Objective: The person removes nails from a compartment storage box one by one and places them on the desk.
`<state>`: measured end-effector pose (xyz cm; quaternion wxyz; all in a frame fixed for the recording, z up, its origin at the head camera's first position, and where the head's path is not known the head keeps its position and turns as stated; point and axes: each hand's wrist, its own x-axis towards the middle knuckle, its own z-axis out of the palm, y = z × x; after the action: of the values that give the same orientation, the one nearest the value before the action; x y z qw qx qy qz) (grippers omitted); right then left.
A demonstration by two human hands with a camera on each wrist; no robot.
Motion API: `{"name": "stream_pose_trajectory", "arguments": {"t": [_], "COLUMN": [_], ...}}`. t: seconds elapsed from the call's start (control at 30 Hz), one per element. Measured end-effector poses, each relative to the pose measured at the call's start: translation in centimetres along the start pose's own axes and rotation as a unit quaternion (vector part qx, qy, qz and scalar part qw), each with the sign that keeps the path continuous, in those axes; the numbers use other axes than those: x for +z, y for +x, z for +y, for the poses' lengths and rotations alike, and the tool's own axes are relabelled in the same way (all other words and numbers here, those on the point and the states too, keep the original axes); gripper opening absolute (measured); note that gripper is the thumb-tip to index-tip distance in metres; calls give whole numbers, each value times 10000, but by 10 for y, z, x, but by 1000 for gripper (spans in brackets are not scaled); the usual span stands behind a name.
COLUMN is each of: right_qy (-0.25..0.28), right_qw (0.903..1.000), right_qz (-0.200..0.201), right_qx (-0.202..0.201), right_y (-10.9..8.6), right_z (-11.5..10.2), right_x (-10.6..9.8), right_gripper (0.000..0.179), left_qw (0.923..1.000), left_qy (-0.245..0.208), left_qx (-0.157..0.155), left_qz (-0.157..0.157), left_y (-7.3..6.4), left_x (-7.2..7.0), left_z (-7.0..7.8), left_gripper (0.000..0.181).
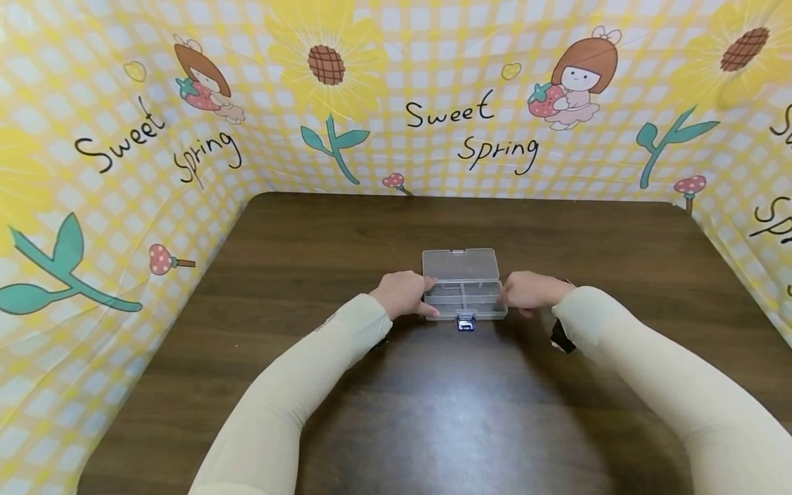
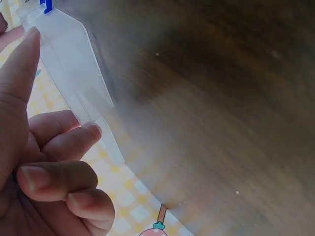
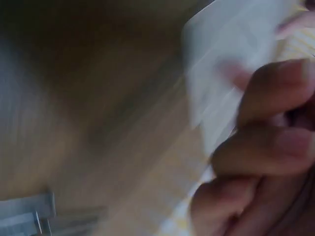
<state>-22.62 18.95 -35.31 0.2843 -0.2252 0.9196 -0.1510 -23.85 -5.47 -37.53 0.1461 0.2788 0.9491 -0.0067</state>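
Note:
A clear plastic compartment box (image 1: 465,306) sits on the table with its hinged lid (image 1: 460,265) tipped back, away from me. Its visible compartments hold nothing I can make out. A blue latch (image 1: 466,323) hangs at the front edge. My left hand (image 1: 403,294) grips the box's left end, thumb by the front corner and a finger farther back; the left wrist view shows the remaining fingers (image 2: 64,182) curled. At the right end, my right hand (image 1: 531,291) holds the side wall with bent fingers. One fingertip shows blurred against the plastic (image 3: 216,64) in the right wrist view.
The dark brown wooden table (image 1: 383,412) extends around the box. A yellow checked cloth (image 1: 433,165) with printed flowers and figures rises along the back and both sides. A blurred grey object (image 3: 24,211) appears low in the right wrist view; its kind is unclear.

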Motion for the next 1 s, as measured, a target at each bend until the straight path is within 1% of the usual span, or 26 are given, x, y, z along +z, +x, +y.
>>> {"name": "stream_pose_trajectory", "arguments": {"t": [0.07, 0.13, 0.17, 0.2, 0.27, 0.3, 0.37, 0.43, 0.53, 0.6, 0.63, 0.67, 0.77, 0.83, 0.87, 0.9, 1.0], "right_qy": [800, 1459, 1703, 1902, 2227, 2308, 2337, 2432, 2574, 2903, 3017, 3176, 3553, 3661, 3696, 3652, 3629], "right_qw": [9962, 9861, 9793, 9720, 9581, 9537, 9485, 9447, 9388, 9280, 9248, 9195, 9091, 9087, 9095, 9135, 9162], "right_qz": [-152, -365, -485, -618, -774, -802, -879, -845, -842, -773, -780, -817, -924, -876, -783, -686, -469], "right_qx": [321, 705, 985, 1233, 1629, 1754, 1950, 2033, 2128, 2204, 2183, 2167, 1968, 1803, 1734, 1658, 1633], "right_y": [-2, -3, -4, -4, -5, -5, -5, -5, -3, -3, -2, -2, -4, -7, -9, -11, -14], "right_z": [-6, -15, -20, -24, -31, -33, -35, -36, -36, -35, -34, -32, -25, -19, -17, -15, -13], "right_x": [0, 0, 0, 0, 0, 1, 3, 7, 11, 12, 12, 12, 8, 4, 1, -2, -7], "right_gripper": [32, 25, 20, 17, 19, 21, 26, 24, 18, 13, 12, 15, 23, 29, 30, 32, 33], "left_qw": [10000, 10000, 10000, 10000, 10000, 10000, 10000, 9999, 9999, 9998, 9997, 9997, 9997, 9997, 9998, 9998, 9997], "left_qy": [19, 31, 24, -1, -47, -61, -65, -72, -32, -37, -34, -39, -122, -164, -163, -158, -105], "left_qx": [-20, -26, -21, -8, 12, 18, -7, -67, -116, -118, -59, -57, -27, -6, -47, -43, -53], "left_qz": [10, 4, 1, 2, 17, 26, 57, 79, 118, 152, 246, 246, 196, 174, 106, 121, 212], "left_y": [-1, -1, -2, -2, -2, -2, -1, 0, 4, 7, 10, 11, 13, 13, 12, 11, 10], "left_x": [-1, -1, -2, -2, -3, -3, -3, -3, 0, 1, 3, 4, 6, 7, 6, 6, 5], "left_z": [0, 0, 1, 2, 4, 5, 7, 7, 4, 2, 0, -1, -3, -3, -2, -3, -3], "left_gripper": [65, 62, 61, 61, 60, 60, 62, 60, 52, 46, 44, 42, 41, 41, 40, 40, 40]}}
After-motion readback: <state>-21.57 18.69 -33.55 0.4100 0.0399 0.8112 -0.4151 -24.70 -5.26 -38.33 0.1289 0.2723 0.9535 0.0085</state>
